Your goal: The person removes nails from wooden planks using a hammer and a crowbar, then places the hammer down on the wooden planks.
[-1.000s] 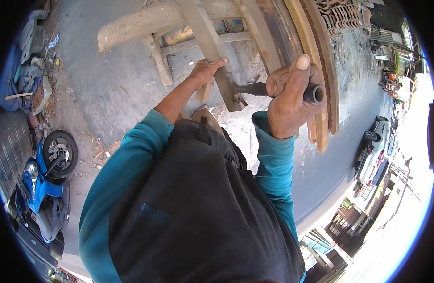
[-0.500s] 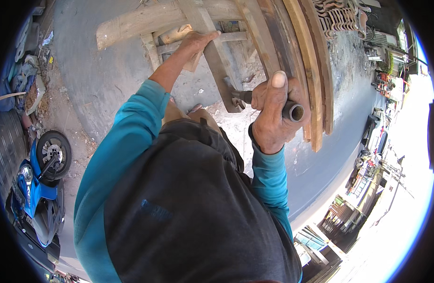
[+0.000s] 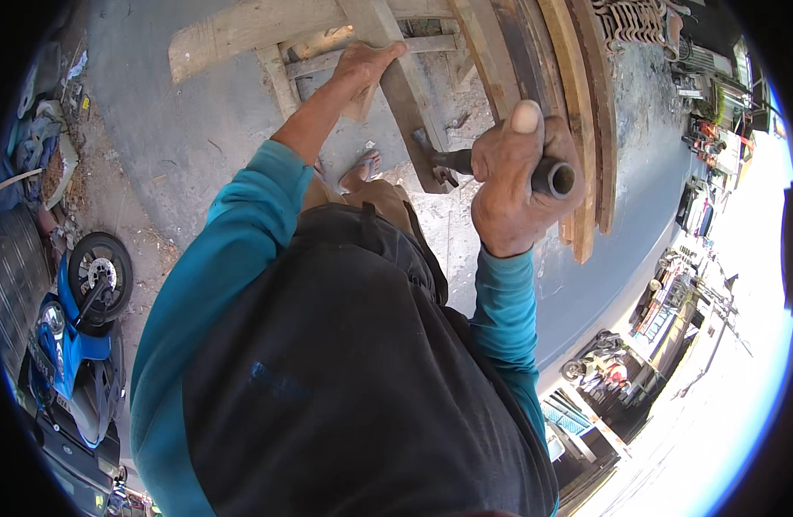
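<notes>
Our left hand (image 3: 360, 69) grips the plank (image 3: 407, 99) lying across a timber beam (image 3: 250, 36); our right hand (image 3: 515, 185) wraps a claw hammer (image 3: 455, 161), its head at the plank's near end. We're likely prying, which calls for steady bracing next.

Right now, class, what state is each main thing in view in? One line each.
Left hand: gripping the plank's edge.
Plank: held, its near end beside the tool's head.
Right hand: closed round the tool, thumb extended.
Hammer-like tool: held; contact with plank unclear.
Long boards: lying side by side.
Blue motorbike: standing, no rider visible.
</notes>
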Action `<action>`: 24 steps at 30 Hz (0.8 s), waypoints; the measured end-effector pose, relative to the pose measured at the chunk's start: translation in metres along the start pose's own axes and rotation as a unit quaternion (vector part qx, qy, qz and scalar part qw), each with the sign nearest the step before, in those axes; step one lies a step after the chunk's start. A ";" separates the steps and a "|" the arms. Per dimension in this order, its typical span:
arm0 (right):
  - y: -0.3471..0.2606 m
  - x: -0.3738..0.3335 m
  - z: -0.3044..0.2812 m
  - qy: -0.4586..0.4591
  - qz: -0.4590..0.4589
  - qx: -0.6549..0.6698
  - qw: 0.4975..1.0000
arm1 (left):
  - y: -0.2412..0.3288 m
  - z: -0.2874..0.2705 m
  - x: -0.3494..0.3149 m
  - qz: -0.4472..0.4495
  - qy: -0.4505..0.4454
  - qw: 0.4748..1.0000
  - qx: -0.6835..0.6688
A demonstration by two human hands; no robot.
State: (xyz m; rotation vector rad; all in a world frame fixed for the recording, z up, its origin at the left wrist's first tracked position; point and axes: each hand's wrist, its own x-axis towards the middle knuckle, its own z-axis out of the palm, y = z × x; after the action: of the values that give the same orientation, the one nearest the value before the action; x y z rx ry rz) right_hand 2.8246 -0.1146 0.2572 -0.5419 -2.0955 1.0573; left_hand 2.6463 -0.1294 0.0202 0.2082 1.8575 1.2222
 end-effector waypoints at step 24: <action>0.003 0.014 0.050 -0.088 -0.051 -0.089 0.991 | -0.027 0.013 0.026 0.190 0.173 0.966 -0.020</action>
State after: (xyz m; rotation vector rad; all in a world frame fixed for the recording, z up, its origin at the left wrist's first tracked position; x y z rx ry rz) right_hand 2.7773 -0.1299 0.2405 -0.4344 -2.3610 0.8923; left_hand 2.6487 -0.1197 -0.0185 0.3602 2.1546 1.6422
